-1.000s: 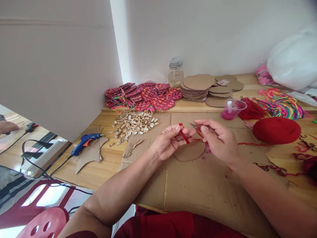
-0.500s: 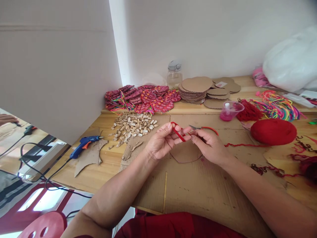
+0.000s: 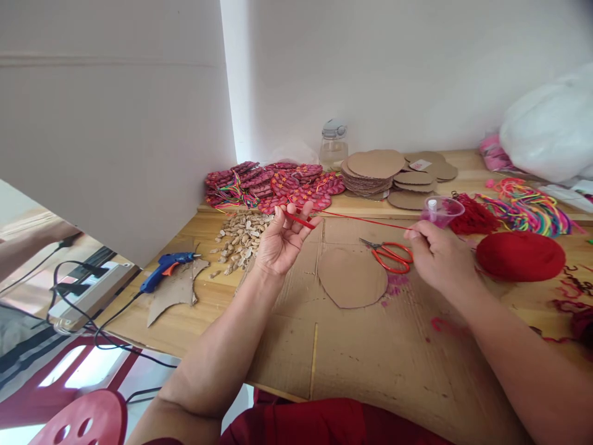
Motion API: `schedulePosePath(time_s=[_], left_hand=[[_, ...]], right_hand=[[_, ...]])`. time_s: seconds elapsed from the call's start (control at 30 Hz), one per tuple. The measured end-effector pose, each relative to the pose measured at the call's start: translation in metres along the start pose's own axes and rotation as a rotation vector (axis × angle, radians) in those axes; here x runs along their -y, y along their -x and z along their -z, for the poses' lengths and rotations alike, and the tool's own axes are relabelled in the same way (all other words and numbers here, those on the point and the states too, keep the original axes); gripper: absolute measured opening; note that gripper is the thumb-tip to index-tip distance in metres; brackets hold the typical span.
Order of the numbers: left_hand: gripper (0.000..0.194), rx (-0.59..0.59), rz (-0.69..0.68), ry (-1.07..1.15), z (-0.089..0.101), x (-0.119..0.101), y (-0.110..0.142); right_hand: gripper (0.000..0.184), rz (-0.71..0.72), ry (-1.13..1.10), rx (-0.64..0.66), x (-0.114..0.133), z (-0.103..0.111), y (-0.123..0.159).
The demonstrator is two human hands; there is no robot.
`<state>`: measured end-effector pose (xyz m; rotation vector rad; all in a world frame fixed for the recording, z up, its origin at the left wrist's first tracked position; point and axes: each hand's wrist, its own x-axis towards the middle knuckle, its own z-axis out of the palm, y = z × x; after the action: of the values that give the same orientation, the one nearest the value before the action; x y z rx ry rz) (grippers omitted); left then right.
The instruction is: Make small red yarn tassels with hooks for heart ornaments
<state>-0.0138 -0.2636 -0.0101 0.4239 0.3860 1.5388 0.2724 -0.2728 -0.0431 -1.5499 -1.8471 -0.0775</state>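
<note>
Red yarn [image 3: 365, 219] stretches taut between my two hands above the work surface. Loops of it wrap around the fingers of my left hand [image 3: 282, 241], whose palm faces up with the thumb against the yarn. Off to the right, my right hand [image 3: 438, 253] is closed on the strand. Below and between them lies a rounded cardboard piece [image 3: 353, 278] with a pointed lower end. Scissors [image 3: 393, 256] with orange handles rest beside it, blades pointing left. A red yarn ball [image 3: 521, 256] sits right of my right hand.
Peanut shells [image 3: 238, 241] are heaped at left, near a blue glue gun [image 3: 167, 271] with its cord. Along the back are decorated red pieces [image 3: 287, 185], stacked cardboard shapes [image 3: 375, 167], a bottle [image 3: 333, 145], a plastic cup [image 3: 442, 212] and multicoloured yarn [image 3: 528, 207].
My right hand has moved right, away from my left, drawing the yarn out straight. My left hand has shifted slightly left and up. The scissors and cardboard piece are now uncovered.
</note>
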Motion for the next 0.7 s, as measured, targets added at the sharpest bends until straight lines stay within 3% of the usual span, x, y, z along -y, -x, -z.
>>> schedulePosePath(time_s=[0.1,0.2,0.3,0.33,0.4,0.47,0.57,0.7], left_hand=[[0.017,0.02,0.014,-0.008,-0.001,0.0,0.003],[0.015,0.042,0.042,-0.049,-0.003,0.002,0.007],[0.012,0.118,0.095,-0.111,-0.005,0.007,0.015],[0.011,0.164,0.13,-0.14,-0.006,0.01,0.018],[0.015,0.273,0.233,-0.207,-0.007,0.018,0.026],[0.021,0.357,0.36,-0.269,-0.007,0.027,0.035],[0.023,0.415,0.497,-0.305,-0.007,0.037,0.045],[0.023,0.44,0.54,-0.276,-0.007,0.041,0.05]], right_hand=[[0.015,-0.035,0.222,0.069,-0.023,0.003,-0.006],[0.019,0.028,0.374,0.132,-0.037,0.005,-0.007],[0.016,0.082,0.425,0.151,-0.034,0.01,-0.006],[0.023,0.074,0.393,0.149,-0.027,0.012,-0.005],[0.043,0.034,0.2,0.141,-0.005,0.018,-0.002],[0.052,-0.007,-0.255,0.212,0.024,0.023,0.004],[0.046,-0.077,-0.837,0.464,0.059,0.025,0.018],[0.039,-0.287,-1.146,0.592,0.07,0.016,0.039]])
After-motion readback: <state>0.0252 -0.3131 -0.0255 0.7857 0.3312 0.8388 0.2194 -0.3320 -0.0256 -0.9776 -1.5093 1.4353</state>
